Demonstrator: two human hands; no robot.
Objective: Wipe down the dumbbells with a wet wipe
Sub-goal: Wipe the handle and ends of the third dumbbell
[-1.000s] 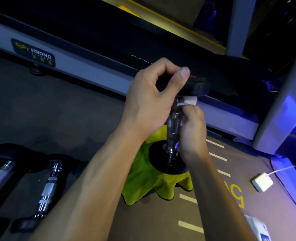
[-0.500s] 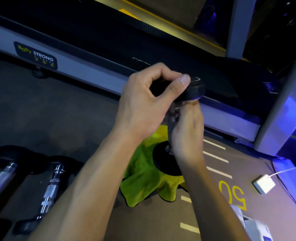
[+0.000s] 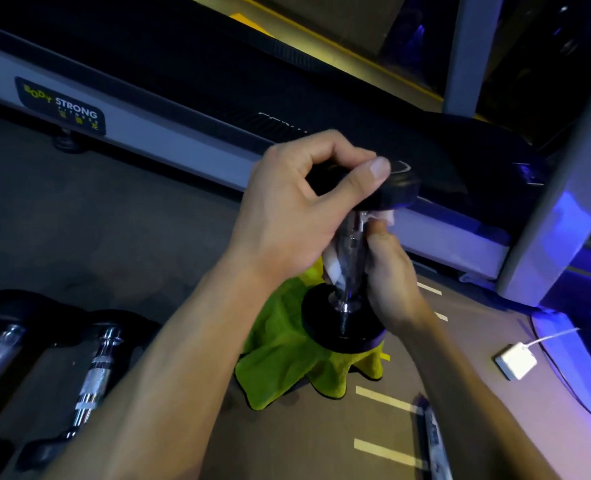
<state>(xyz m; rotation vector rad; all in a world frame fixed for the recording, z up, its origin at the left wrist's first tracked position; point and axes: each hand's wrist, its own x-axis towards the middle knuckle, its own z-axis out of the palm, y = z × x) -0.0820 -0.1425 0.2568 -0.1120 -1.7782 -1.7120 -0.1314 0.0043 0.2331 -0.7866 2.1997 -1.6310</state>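
Dumbbell (image 3: 353, 258): stood on end on the green cloth (image 3: 287, 358) on the floor, so the handle is reachable all round.
Left hand (image 3: 297, 216): my fingers curl over the top head, gripping it, I judge to keep the weight upright.
Right hand (image 3: 389, 271): wrapped round the handle, pressing the wet wipe (image 3: 334, 268) against the metal.
Cloth: cushions the lower head.
Other dumbbells (image 3: 89, 382): lying on the floor to my left, state unclear.
Treadmill (image 3: 183, 109): just behind.
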